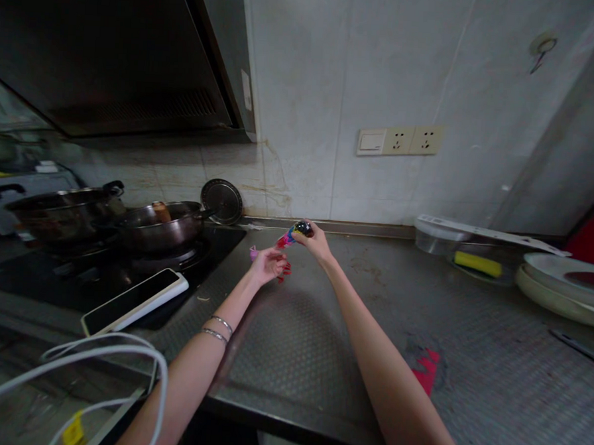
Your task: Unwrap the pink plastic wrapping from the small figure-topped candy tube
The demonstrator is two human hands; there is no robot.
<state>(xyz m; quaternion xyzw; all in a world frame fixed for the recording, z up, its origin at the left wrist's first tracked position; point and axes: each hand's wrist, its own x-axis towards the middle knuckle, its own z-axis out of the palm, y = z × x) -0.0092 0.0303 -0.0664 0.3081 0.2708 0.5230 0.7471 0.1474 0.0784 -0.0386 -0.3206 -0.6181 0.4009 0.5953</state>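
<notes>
My right hand [316,242] is closed on a small multicoloured item [303,228] above the steel counter. It has a shiny black rounded end, with blue, yellow and pink-red parts stretching down to the left; its kind is unclear. Just left and lower, my left hand [269,265] has its fingers curled by the item's red end. Whatever those fingers hold is too small and blurred to name. Red bits [285,268] show beside its fingertips, and a small pink piece [253,253] sticks out behind it.
A pot [61,213] and a pan [162,229] stand on the stove at left. A white-edged device [136,300] lies near loose white cables [155,354]. At right are a plastic tub [438,238], a yellow sponge [478,264], stacked plates [562,293] and a torn red piece [426,372].
</notes>
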